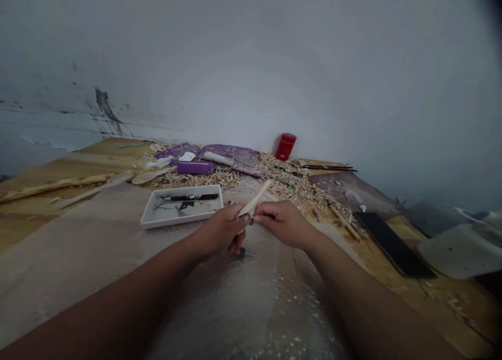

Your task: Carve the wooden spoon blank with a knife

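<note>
My left hand (231, 225) is closed around a pale wooden stick (258, 197), which slants up and to the right out of the grip. My right hand (280, 221) is closed in a pinch right beside the wood; whatever its fingertips hold is too small to make out. Just below my left hand shows a small dark tool with a pointed metal tip (243, 253); I cannot tell whether it is held or lies on the plastic sheet (219, 307). A white tray (182, 220) with a black pen-like tool (192, 197) in it stands left of my hands.
Wood shavings (309, 192) cover the table behind my hands. Wooden spoons (147, 176) and a long stick (55, 187) lie left. A purple roll (195, 168) and red can (286, 146) stand near the wall. On the right are a black phone (394, 244) and whitish container (458, 250).
</note>
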A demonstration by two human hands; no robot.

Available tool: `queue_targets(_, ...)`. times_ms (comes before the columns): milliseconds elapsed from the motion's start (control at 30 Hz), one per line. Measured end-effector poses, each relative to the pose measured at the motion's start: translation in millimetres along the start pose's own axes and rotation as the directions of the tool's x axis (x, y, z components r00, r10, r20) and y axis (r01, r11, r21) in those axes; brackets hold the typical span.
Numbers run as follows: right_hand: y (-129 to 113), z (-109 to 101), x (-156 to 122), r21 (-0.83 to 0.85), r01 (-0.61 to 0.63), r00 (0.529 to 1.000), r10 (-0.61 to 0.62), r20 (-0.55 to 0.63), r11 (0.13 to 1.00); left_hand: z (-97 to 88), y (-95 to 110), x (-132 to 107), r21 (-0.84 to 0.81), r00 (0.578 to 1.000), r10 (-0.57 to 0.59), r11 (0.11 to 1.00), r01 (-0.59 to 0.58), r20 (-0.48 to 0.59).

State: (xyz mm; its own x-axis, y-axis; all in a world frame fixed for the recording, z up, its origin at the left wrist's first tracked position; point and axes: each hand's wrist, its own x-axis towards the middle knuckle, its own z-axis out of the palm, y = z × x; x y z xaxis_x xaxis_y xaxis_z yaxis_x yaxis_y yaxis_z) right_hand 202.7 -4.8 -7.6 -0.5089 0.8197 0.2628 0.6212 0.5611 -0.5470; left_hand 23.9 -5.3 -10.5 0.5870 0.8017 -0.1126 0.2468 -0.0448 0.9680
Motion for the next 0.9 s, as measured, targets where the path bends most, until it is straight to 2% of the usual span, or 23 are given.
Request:
queue_targets(133,-0.1,1.8,1.6,0.052,-0.042,0.999,0.043,-0.01,0.998,-0.5,0.2,0.2,0.04,1.0,0.006,0.999,-0.005,-0.011)
queue_targets(300,-4.9,6.6,1.3,0.011,-0.116,0.992,0.116,-0.045,0.993,-0.6,-1.1,1.2,0.094,0.999,0.015,0.995,-0.012,-0.029)
queue_targets(467,-11.4,4.7,-1.4,0.028,-0.086,0.995,0.087,-0.054,0.996,0.4,-0.3,0.5,-0.012,1.0,-0.011,1.0,0.011,-0.025)
queue_targets(667,-15.0,-8.1,-2.6,0.22,-0.025,0.999,0.019,0.032,0.975,-1.8,-1.7,-0.9,-0.177,0.995,0.013,0.984,0.005,0.101)
queue_targets(800,-14.4,-11.3,-3.0,0.384,0.005,0.997,-0.033,0.067,0.924,-4.3,-1.9,-2.4,-0.244,0.985,0.05,0.97,-0.009,0.164)
queue_targets(900,-13.2,-9.9,-4.1,0.484,-0.015,0.998,-0.019,0.065,0.875,-5.0,1.5,-4.5,-0.291,0.983,0.052,0.957,0.002,0.178)
